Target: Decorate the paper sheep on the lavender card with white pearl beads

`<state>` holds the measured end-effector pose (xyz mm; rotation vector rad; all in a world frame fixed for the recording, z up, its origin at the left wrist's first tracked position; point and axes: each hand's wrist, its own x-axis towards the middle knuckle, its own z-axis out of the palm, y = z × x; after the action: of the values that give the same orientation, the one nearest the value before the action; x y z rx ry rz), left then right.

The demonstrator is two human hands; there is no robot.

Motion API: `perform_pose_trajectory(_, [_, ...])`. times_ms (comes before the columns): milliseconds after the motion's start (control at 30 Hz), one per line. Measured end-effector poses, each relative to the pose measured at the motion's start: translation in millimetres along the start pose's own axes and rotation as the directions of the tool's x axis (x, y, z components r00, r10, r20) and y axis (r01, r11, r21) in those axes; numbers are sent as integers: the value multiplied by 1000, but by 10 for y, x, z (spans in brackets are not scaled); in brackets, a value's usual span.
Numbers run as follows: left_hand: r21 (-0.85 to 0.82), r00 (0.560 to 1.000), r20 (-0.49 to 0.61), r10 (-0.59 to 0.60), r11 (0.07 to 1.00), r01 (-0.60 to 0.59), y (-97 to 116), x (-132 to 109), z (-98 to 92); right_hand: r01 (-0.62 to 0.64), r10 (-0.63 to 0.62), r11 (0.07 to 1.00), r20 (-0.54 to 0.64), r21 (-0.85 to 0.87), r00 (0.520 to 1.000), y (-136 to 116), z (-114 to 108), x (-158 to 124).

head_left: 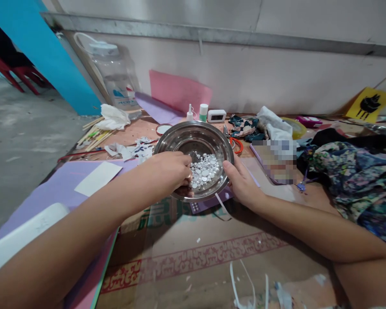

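A steel bowl [180, 139] sits on the floor mat in front of me, tilted a little toward me, with several white half-pearl beads [205, 171] pooled in its near side. My left hand [167, 171] reaches into the bowl from the left, fingers curled and pinched among the beads. My right hand [242, 182] grips the bowl's right rim, thumb on the edge, fingers underneath.
Purple and pink paper sheets [67, 184] lie at left under my forearm. Behind the bowl stand a glue bottle [189, 113], a small white device [216, 115], and a large plastic jar [117, 77]. Patterned cloth [357, 180] heaps at right. Paper scraps litter the cardboard.
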<state>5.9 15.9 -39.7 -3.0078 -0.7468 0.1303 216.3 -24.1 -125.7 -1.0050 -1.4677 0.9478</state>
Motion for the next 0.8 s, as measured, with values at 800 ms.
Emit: perform_pose_trajectory(800, [12, 998, 57, 25, 1000, -26, -33, 24, 54, -18, 18, 1000, -4, -3, 1000, -17, -5, 40])
